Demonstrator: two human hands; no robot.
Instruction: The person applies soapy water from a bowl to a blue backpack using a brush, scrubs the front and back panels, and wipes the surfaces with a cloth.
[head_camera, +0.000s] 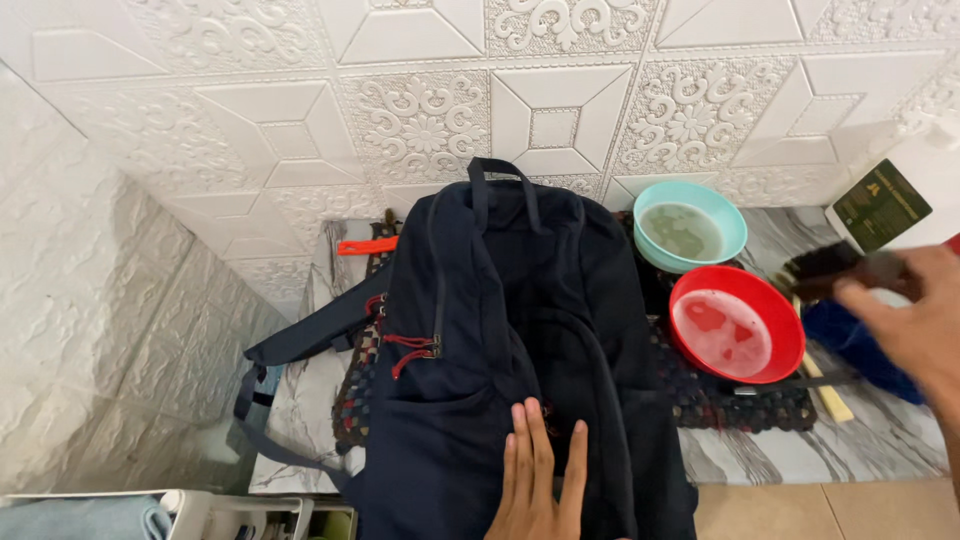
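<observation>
Two hands are in play in the head view, and the big item between them is a dark navy backpack (500, 330), lying flat on a marbled counter (800, 450) with its top handle pointing at the embossed white wall (300, 100). The left hand (538, 480) comes in from the bottom edge, fingers straight and spread a little, palm pressed flat on the lower front panel of the backpack; it grips nothing. Over on the right, the right hand (915, 320) is closed around a dark scrubbing brush (830, 270), bristles facing left, hovering above the counter just beside a red bowl (738, 322) of pale, cloudy liquid. Behind that bowl, touching it, sits a turquoise bowl (690, 227) of murky water.

Under the backpack there's a dark crocheted mat (740, 405), and red zipper pulls (405, 350) show on the left side pocket. A strap trails off the counter's left edge.

My read on handling: the backpack is soft cloth, limp and apt to fold or slide on the mat, so a flat palm steadies it well. For lifting, the top handle or the straps look like the firm places to take hold. It doesn't look packed, so probably light.
</observation>
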